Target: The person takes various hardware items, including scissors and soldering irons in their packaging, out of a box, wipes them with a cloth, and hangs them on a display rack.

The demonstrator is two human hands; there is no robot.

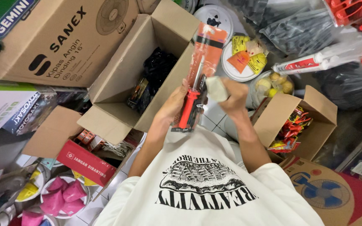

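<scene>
An orange screwdriver blister pack (200, 75) stands centre (held upright) between two open brown cartons (118, 83) (292, 115).

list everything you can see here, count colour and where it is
packaged screwdriver with red-and-black handle in clear orange-backed plastic: one, centre, held up
pale folded cloth: one, off-white, against the package
open brown cardboard box with dark packaged goods: one, left of centre
small open cardboard box of red and yellow packets: one, right
large closed brown cardboard box with a fan drawing: one, upper left
white bowl of pink pouches: one, lower left
white plate of yellow and orange packets: one, top centre
white sealant tube with red label: one, upper right
left hand: grips the package
right hand: holds the cloth
</scene>
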